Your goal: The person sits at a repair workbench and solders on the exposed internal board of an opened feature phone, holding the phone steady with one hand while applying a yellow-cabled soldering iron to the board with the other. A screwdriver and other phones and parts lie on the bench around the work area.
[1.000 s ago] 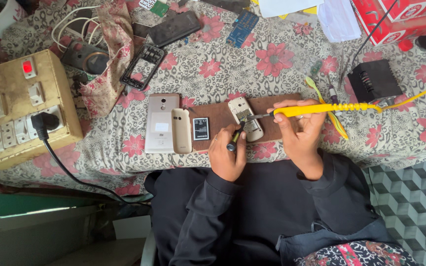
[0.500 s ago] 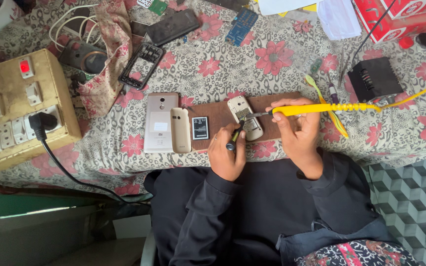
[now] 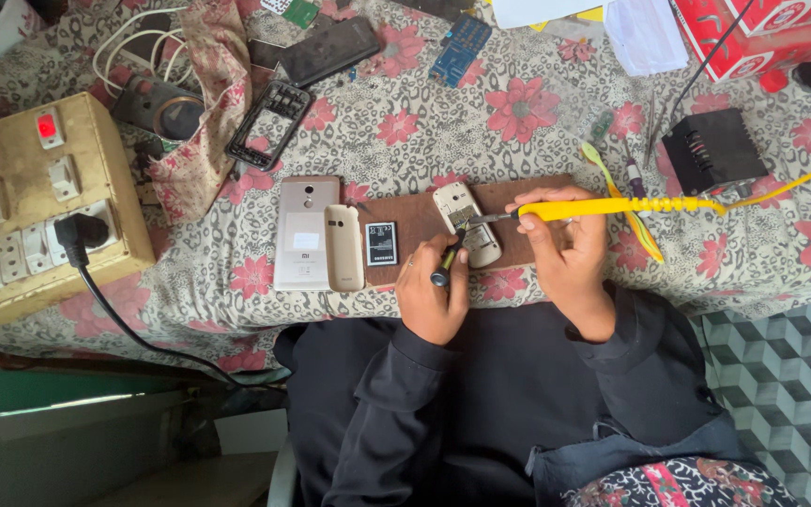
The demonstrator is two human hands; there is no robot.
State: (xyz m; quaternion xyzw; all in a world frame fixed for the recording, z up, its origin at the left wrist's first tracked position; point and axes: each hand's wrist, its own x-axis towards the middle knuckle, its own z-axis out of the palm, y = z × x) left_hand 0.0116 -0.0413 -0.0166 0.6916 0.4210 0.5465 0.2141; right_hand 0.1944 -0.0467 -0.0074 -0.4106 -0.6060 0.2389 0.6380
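Red box (image 3: 772, 28) cut off by top edge

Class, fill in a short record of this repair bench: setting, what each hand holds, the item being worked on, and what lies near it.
Setting: table under a floral cloth
Left hand: holds a dark-handled tool, tip toward the phone
Right hand: holds a yellow soldering iron, tip at the phone
Worked item: small opened phone on a brown board
Beside it: battery, gold phone, silver phone
Far left: switchboard with a black plug
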